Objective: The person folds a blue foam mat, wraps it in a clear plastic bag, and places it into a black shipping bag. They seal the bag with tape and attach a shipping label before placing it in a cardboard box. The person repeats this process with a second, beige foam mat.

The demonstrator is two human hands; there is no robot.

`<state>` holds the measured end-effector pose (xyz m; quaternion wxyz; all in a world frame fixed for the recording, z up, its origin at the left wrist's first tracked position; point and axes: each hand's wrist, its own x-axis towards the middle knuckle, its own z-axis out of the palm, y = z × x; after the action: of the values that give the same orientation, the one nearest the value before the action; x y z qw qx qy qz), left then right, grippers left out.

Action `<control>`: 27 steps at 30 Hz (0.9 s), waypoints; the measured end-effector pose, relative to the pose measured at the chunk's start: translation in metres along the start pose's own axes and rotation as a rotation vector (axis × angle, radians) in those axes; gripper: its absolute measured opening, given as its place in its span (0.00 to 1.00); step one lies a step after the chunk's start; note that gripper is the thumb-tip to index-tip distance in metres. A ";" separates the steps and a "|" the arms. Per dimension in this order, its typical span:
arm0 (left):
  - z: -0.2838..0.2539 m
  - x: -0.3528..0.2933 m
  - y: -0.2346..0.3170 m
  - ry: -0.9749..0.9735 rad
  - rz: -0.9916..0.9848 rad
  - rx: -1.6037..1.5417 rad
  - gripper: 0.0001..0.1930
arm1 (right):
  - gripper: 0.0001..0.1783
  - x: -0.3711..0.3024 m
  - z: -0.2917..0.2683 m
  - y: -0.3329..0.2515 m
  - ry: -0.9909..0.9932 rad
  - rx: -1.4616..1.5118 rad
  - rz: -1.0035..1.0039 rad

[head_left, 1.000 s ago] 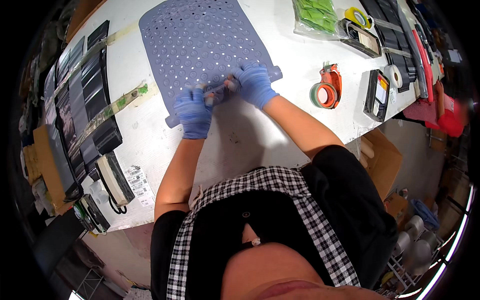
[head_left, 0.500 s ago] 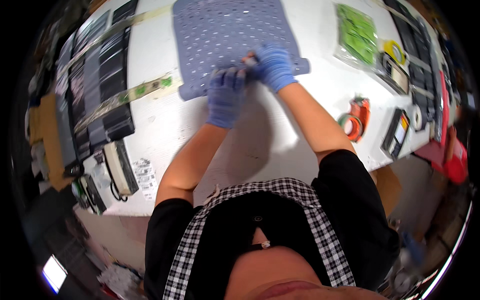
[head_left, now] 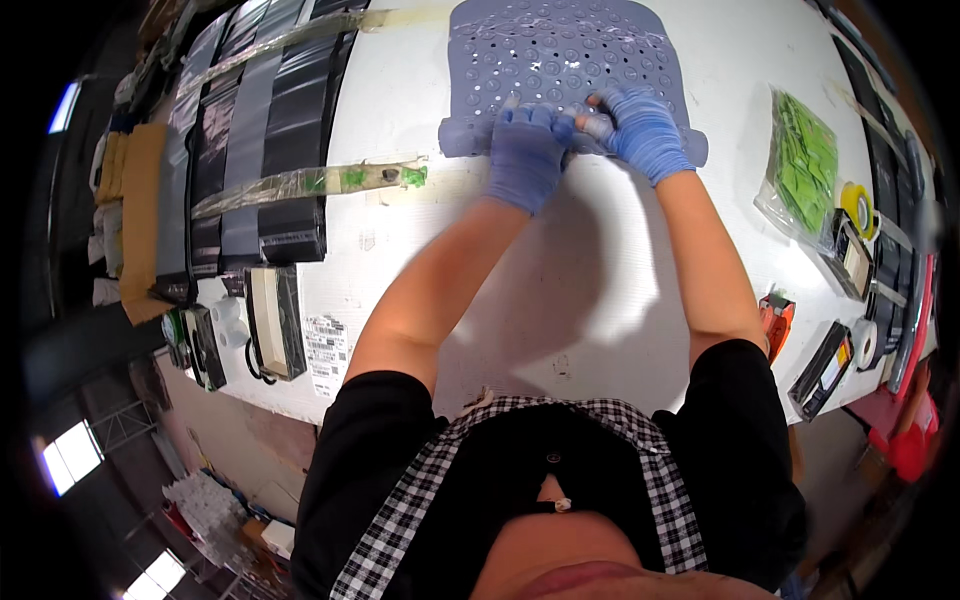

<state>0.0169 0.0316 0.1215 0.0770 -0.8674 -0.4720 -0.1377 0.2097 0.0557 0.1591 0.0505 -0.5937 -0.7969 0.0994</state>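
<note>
A blue-grey perforated bath mat (head_left: 570, 70) with round suction cups lies on the white table, its near edge curled into a roll (head_left: 462, 138). My left hand (head_left: 527, 155), in a blue knitted glove with bare fingertips, is closed over the roll left of its middle. Beside it on the right, my right hand (head_left: 640, 132) wears a matching glove and grips the roll too. Both thumbs are close together at the middle. Part of the roll is hidden behind the hands.
Black plastic bags (head_left: 300, 120) lie at left under a clear tape strap (head_left: 310, 187). A printed sheet (head_left: 326, 350) and a narrow open box (head_left: 276, 320) lie near the front left. At right are a bag of green pieces (head_left: 803, 155), yellow tape (head_left: 856, 207) and an orange tape dispenser (head_left: 778, 322).
The view has shifted, so the table and mat sit farther right in the picture. My hands, formerly staggered, now rest nearly level along the roll. Suction cups show more clearly.
</note>
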 end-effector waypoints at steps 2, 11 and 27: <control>-0.006 -0.005 0.001 -0.176 -0.013 -0.075 0.27 | 0.32 -0.019 -0.001 -0.003 -0.012 -0.094 -0.149; -0.125 -0.192 0.049 -0.099 -0.129 -0.207 0.28 | 0.22 -0.226 0.035 -0.092 -0.083 0.012 -0.039; -0.077 -0.231 0.039 0.101 -0.691 -0.382 0.29 | 0.23 -0.269 0.065 -0.030 0.488 0.197 0.472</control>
<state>-0.0819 -0.1942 0.1223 -0.1135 -0.6484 -0.6973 -0.2835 0.2467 -0.2158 0.1121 0.2719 -0.7601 -0.5888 0.0400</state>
